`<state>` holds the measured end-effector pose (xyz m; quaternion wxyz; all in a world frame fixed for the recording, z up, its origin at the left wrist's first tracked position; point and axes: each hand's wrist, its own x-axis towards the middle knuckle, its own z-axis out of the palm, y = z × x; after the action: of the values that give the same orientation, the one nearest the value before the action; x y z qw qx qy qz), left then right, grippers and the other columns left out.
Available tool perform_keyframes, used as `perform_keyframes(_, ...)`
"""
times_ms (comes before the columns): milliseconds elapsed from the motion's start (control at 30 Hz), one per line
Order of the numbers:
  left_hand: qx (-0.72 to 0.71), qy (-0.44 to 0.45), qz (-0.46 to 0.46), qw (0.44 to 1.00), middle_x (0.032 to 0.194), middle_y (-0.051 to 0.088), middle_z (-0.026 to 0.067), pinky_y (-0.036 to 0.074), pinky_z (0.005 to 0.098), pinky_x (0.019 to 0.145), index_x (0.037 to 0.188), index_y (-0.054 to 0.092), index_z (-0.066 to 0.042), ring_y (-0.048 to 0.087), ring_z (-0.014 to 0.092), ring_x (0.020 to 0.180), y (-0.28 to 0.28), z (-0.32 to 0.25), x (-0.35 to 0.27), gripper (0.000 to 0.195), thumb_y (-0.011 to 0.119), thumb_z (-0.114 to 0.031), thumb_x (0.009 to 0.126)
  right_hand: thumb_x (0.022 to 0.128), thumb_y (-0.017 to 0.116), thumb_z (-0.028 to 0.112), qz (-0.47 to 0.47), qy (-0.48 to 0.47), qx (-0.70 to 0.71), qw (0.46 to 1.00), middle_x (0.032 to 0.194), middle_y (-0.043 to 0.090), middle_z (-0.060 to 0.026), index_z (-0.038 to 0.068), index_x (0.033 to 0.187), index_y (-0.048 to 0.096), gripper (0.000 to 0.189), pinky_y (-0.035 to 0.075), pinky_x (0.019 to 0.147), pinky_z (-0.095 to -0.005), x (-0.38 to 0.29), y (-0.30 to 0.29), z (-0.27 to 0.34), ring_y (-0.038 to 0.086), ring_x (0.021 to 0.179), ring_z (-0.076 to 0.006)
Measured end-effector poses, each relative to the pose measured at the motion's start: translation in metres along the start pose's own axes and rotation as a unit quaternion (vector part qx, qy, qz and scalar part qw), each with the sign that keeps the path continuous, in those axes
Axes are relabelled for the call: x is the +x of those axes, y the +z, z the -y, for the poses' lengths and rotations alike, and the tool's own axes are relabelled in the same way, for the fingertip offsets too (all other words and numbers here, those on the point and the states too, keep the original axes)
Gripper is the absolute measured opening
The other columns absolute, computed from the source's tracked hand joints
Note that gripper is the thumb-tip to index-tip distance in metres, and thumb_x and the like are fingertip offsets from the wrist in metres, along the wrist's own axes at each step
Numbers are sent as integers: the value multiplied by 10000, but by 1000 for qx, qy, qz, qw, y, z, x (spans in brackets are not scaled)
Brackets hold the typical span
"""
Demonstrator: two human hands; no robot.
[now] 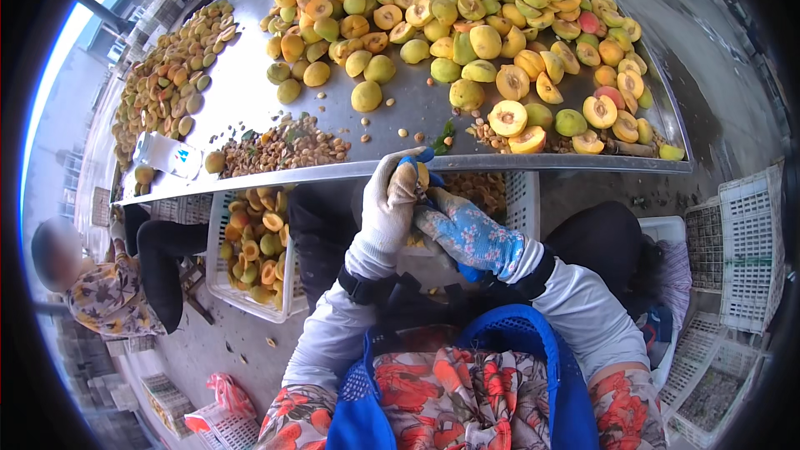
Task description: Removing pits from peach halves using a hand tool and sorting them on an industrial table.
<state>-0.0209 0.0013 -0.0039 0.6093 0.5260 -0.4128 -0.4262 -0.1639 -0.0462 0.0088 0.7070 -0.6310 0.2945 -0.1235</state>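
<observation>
My left hand (397, 190), in a white knit glove with blue fingertips, grips a yellow fruit half (423, 176) just below the front rim of the metal table. Against that same fruit works my right hand (459, 222), in a blue flowered glove; its fingers are partly hidden, and whether it holds a tool cannot be told. Halved and whole yellow-green stone fruits (437, 19), seemingly peaches or apricots, are heaped on the steel table (337, 169). Fruit pits (287, 147) lie in a pile by the rim, with a smaller pile at the right.
A white plastic crate (290, 281) of pitted halves stands at the left under the table; another crate (524, 200) is below my hands. A white bottle (169, 156) lies on the table. A person (112, 287) sits at the far left. Stacked crates (750, 250) stand at the right.
</observation>
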Motion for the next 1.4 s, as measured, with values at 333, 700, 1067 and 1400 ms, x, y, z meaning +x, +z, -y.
perform_keyframes(333,-76,0,69,995,1029,641,158,541,337,820,1279,487,53,640,215,929,-6,-2,3,668,579,-506,924,986,516,370,112,111,297,942,621,539,10,132,840,546,281,394,373,-227,-11,-8,10,494,422,-88)
perform_keyframes(700,-49,44,44,997,1037,642,173,547,323,787,1282,488,35,638,210,909,-2,10,4,552,544,-417,970,984,525,341,119,148,330,924,605,527,9,103,919,548,248,393,369,-251,-6,-5,6,497,420,-100)
perform_keyframes(1067,-1,27,84,996,1047,640,116,542,319,817,1264,510,18,639,184,914,-7,6,5,573,592,-444,935,982,515,376,77,127,227,962,618,524,13,126,888,540,268,382,358,-239,-6,1,3,467,403,-97)
perform_keyframes(1400,-134,-43,137,981,976,639,115,552,340,810,1226,524,51,645,200,868,-10,7,1,711,597,-566,881,977,524,414,194,221,411,863,608,493,24,143,923,565,279,360,373,-231,-10,-8,5,439,410,-85)
